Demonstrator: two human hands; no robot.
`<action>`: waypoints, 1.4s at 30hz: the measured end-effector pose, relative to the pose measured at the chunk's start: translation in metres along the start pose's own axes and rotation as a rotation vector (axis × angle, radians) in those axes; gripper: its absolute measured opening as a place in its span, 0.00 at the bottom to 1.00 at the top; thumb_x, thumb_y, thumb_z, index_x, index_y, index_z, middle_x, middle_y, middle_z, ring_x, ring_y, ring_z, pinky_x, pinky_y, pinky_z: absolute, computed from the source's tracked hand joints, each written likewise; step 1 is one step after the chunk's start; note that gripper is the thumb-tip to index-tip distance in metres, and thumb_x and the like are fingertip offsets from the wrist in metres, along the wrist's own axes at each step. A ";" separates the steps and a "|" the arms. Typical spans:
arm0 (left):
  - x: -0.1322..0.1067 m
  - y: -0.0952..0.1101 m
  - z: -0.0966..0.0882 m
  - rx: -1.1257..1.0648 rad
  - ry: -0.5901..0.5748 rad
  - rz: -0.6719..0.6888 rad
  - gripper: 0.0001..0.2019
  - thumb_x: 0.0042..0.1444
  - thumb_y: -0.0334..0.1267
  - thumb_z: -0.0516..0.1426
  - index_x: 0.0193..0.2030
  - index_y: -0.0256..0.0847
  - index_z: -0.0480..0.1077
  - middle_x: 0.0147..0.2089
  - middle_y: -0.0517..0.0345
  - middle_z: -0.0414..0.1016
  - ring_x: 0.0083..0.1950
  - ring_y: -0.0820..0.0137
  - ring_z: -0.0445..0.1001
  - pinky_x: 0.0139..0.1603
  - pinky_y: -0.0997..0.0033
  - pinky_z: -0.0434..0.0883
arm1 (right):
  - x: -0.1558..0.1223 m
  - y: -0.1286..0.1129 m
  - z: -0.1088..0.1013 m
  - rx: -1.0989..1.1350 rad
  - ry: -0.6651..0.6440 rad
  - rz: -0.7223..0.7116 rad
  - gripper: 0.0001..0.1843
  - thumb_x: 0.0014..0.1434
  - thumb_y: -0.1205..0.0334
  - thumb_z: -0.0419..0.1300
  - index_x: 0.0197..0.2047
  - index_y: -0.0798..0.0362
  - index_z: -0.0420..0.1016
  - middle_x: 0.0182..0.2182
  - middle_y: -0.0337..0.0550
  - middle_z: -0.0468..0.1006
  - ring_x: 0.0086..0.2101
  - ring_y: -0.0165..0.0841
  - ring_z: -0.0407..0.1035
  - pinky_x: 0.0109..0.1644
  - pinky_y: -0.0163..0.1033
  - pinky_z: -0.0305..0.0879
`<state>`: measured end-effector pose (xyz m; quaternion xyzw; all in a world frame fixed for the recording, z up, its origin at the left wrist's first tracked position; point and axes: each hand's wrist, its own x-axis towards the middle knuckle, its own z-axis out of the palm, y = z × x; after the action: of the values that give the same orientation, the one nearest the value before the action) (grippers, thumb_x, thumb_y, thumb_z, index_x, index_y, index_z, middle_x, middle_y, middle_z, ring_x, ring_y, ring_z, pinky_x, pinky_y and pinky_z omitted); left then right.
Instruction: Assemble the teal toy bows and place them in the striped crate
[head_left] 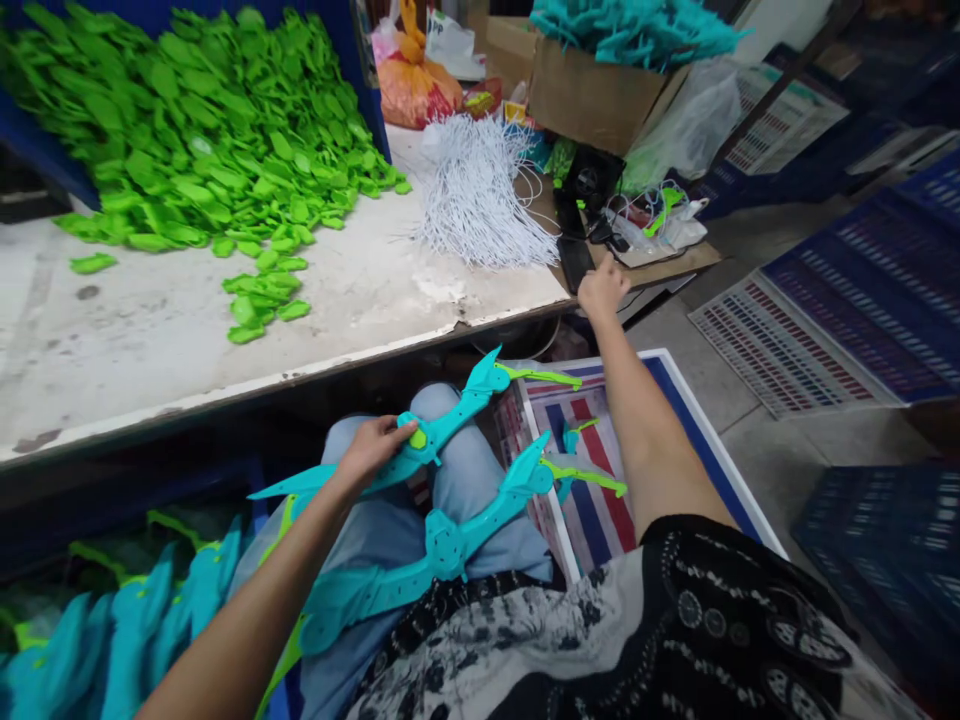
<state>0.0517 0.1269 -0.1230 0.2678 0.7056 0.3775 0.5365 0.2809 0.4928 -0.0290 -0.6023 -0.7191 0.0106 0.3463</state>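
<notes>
Two long turquoise plastic bow-shaped pieces with green ends lie across my lap. My left hand (375,447) grips the far turquoise bow-shaped piece (459,410) near its middle, its fingertips at a small green oval piece (418,438) set in it. Closer to my body rests the second turquoise piece (480,525), untouched by my fingers. At the table's right front edge, my right hand (604,288) is closed beside a flat black phone-like object (576,265). Its curled fingers hide whatever may be in them.
Loose green pieces (195,150) are heaped on the white table (360,290). A bundle of white strings (480,195) lies at its right. A cardboard box (585,90) holds turquoise parts. Beside my legs stand a striped-lined crate (675,385) and, at left, more turquoise pieces (135,620).
</notes>
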 end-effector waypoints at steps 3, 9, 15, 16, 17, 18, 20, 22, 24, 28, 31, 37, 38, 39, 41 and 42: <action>-0.002 0.000 0.002 0.078 0.034 0.064 0.25 0.42 0.60 0.58 0.30 0.36 0.69 0.25 0.59 0.67 0.28 0.70 0.63 0.28 0.72 0.58 | 0.025 0.007 0.010 0.051 -0.024 0.001 0.20 0.56 0.73 0.53 0.53 0.68 0.69 0.40 0.73 0.76 0.49 0.50 0.66 0.55 0.62 0.45; 0.002 -0.008 0.004 0.129 0.069 0.146 0.22 0.46 0.58 0.55 0.31 0.36 0.68 0.29 0.55 0.68 0.32 0.67 0.65 0.30 0.70 0.60 | -0.038 -0.108 0.055 0.315 -0.144 -0.527 0.14 0.57 0.66 0.52 0.45 0.53 0.75 0.38 0.59 0.77 0.48 0.50 0.64 0.53 0.62 0.50; 0.005 -0.019 0.001 0.195 0.120 0.203 0.21 0.49 0.56 0.53 0.30 0.36 0.67 0.28 0.55 0.68 0.32 0.67 0.65 0.30 0.70 0.59 | -0.182 -0.275 0.092 0.313 -0.605 -1.089 0.11 0.58 0.66 0.56 0.43 0.52 0.75 0.48 0.50 0.76 0.51 0.45 0.62 0.54 0.53 0.56; 0.004 -0.019 -0.001 0.208 0.121 0.209 0.20 0.49 0.55 0.53 0.30 0.36 0.68 0.29 0.54 0.69 0.32 0.67 0.66 0.30 0.70 0.59 | -0.195 -0.293 0.096 0.249 -0.638 -1.092 0.12 0.60 0.66 0.55 0.45 0.54 0.74 0.51 0.51 0.74 0.53 0.45 0.61 0.54 0.53 0.56; 0.003 -0.019 -0.003 0.221 0.120 0.216 0.20 0.50 0.55 0.53 0.31 0.36 0.68 0.29 0.54 0.70 0.33 0.66 0.66 0.31 0.69 0.60 | -0.204 -0.306 0.100 0.183 -0.659 -1.080 0.12 0.62 0.67 0.52 0.46 0.55 0.73 0.52 0.52 0.73 0.53 0.45 0.60 0.55 0.53 0.57; 0.001 -0.018 -0.004 0.237 0.124 0.220 0.20 0.51 0.55 0.52 0.32 0.36 0.69 0.30 0.53 0.71 0.33 0.66 0.67 0.32 0.69 0.60 | -0.208 -0.315 0.102 0.132 -0.669 -1.056 0.12 0.63 0.69 0.50 0.46 0.56 0.73 0.52 0.53 0.73 0.53 0.44 0.61 0.55 0.52 0.58; -0.003 -0.018 -0.009 0.269 0.131 0.228 0.22 0.51 0.56 0.52 0.34 0.35 0.70 0.31 0.52 0.73 0.34 0.64 0.69 0.33 0.68 0.61 | -0.206 -0.322 0.102 0.090 -0.687 -1.007 0.13 0.65 0.70 0.47 0.44 0.56 0.72 0.49 0.51 0.74 0.52 0.41 0.63 0.56 0.49 0.59; -0.004 -0.018 -0.013 0.295 0.128 0.237 0.24 0.52 0.57 0.51 0.35 0.35 0.72 0.32 0.51 0.75 0.35 0.62 0.71 0.34 0.68 0.62 | -0.195 -0.314 0.097 0.092 -0.699 -0.940 0.12 0.65 0.69 0.48 0.43 0.56 0.73 0.46 0.48 0.77 0.50 0.39 0.66 0.56 0.45 0.61; -0.003 -0.018 -0.015 0.310 0.115 0.257 0.26 0.51 0.59 0.51 0.36 0.35 0.72 0.33 0.51 0.76 0.37 0.60 0.72 0.35 0.68 0.63 | -0.182 -0.295 0.088 0.083 -0.707 -0.835 0.11 0.65 0.66 0.50 0.45 0.55 0.73 0.44 0.45 0.78 0.47 0.36 0.69 0.52 0.41 0.64; 0.002 -0.016 -0.011 0.333 0.111 0.269 0.26 0.51 0.59 0.52 0.37 0.35 0.74 0.33 0.51 0.77 0.38 0.59 0.73 0.36 0.69 0.64 | -0.158 -0.242 0.068 0.036 -0.719 -0.634 0.11 0.62 0.62 0.53 0.41 0.54 0.75 0.40 0.45 0.80 0.42 0.36 0.72 0.45 0.38 0.68; -0.003 -0.012 -0.003 0.407 0.195 0.251 0.27 0.52 0.56 0.53 0.47 0.34 0.72 0.36 0.48 0.77 0.41 0.57 0.74 0.39 0.67 0.66 | -0.148 -0.214 0.060 0.011 -0.661 -0.502 0.11 0.61 0.61 0.53 0.39 0.55 0.75 0.41 0.50 0.78 0.42 0.41 0.72 0.46 0.43 0.67; -0.041 -0.017 0.007 0.477 0.526 0.575 0.22 0.60 0.45 0.51 0.57 0.34 0.65 0.52 0.42 0.71 0.54 0.59 0.70 0.54 0.62 0.68 | -0.143 -0.203 0.063 0.100 -0.588 -0.644 0.12 0.59 0.68 0.52 0.44 0.57 0.73 0.45 0.53 0.74 0.47 0.43 0.67 0.53 0.48 0.63; -0.047 -0.021 0.008 0.494 0.537 0.597 0.21 0.61 0.44 0.51 0.57 0.34 0.65 0.52 0.42 0.71 0.55 0.59 0.69 0.55 0.60 0.68 | -0.142 -0.201 0.064 0.151 -0.607 -0.730 0.14 0.57 0.71 0.51 0.45 0.56 0.73 0.46 0.51 0.75 0.49 0.41 0.66 0.56 0.48 0.62; -0.052 -0.025 0.011 0.524 0.532 0.613 0.20 0.61 0.43 0.51 0.57 0.35 0.64 0.53 0.42 0.70 0.56 0.58 0.68 0.56 0.59 0.67 | -0.140 -0.199 0.065 0.195 -0.642 -0.820 0.16 0.56 0.73 0.51 0.45 0.56 0.73 0.47 0.49 0.75 0.50 0.40 0.66 0.58 0.47 0.60; -0.056 -0.035 0.017 0.601 0.466 0.642 0.21 0.59 0.40 0.53 0.58 0.36 0.63 0.57 0.41 0.67 0.59 0.56 0.66 0.59 0.55 0.66 | -0.134 -0.193 0.068 0.242 -0.735 -0.974 0.17 0.55 0.75 0.51 0.45 0.55 0.74 0.48 0.47 0.75 0.51 0.38 0.65 0.59 0.46 0.59; -0.058 -0.039 0.022 0.636 0.421 0.656 0.22 0.58 0.39 0.54 0.59 0.36 0.62 0.60 0.39 0.64 0.61 0.55 0.64 0.60 0.53 0.65 | -0.131 -0.189 0.069 0.244 -0.780 -1.036 0.17 0.56 0.74 0.51 0.45 0.55 0.74 0.48 0.47 0.75 0.50 0.38 0.65 0.58 0.46 0.59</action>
<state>0.0898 0.0648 -0.1261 0.5437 0.7573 0.3385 0.1274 0.0874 0.3541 -0.0636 -0.0868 -0.9823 0.1416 0.0862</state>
